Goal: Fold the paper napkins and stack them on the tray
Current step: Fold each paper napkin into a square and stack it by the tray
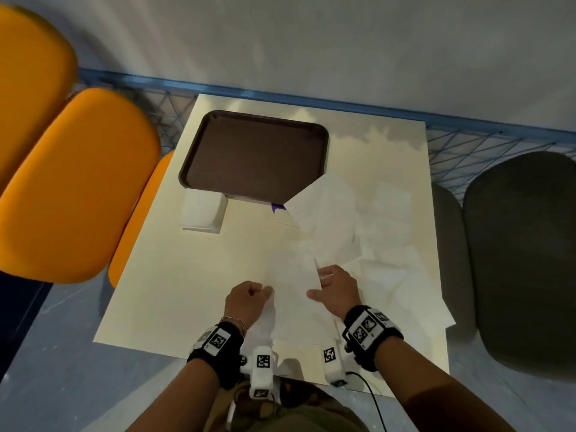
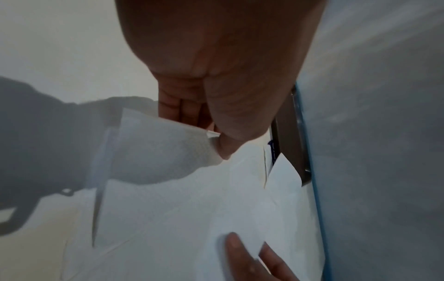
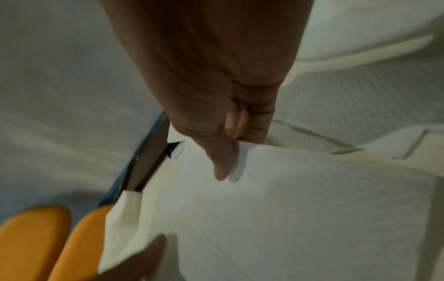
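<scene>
Nearest the body, both hands work one white napkin (image 1: 293, 291) lying on the cream table (image 1: 174, 275). The left hand (image 1: 247, 302) is curled, and the left wrist view shows what the head view only hints at: thumb and fingers pinch the napkin's left edge (image 2: 168, 144), lifting it off the table. The right hand (image 1: 338, 291) grips the opposite side; the right wrist view shows the thumb over a raised corner of paper (image 3: 240, 161) with the fingers curled behind it (the head view shows only knuckles here). Each wrist view also catches the other hand's fingertips (image 2: 240, 254) at its lower edge. To the right, a loose heap of unfolded napkins (image 1: 383, 232) spreads across the table as far as its right edge, its embossed texture plain only in the right wrist view. Farther out on the left sits a small folded stack of napkins (image 1: 204, 213), touching the near edge of the brown tray (image 1: 255, 157). One sheet from the heap overlaps the tray's near right corner, hiding it, and a bit of purple (image 1: 277, 207) peeks out beside it, too small to identify. Orange chairs (image 1: 78, 182) stand left of the table, a dark grey chair (image 1: 523, 260) right, and a blue wire fence (image 1: 467, 145) runs behind.
</scene>
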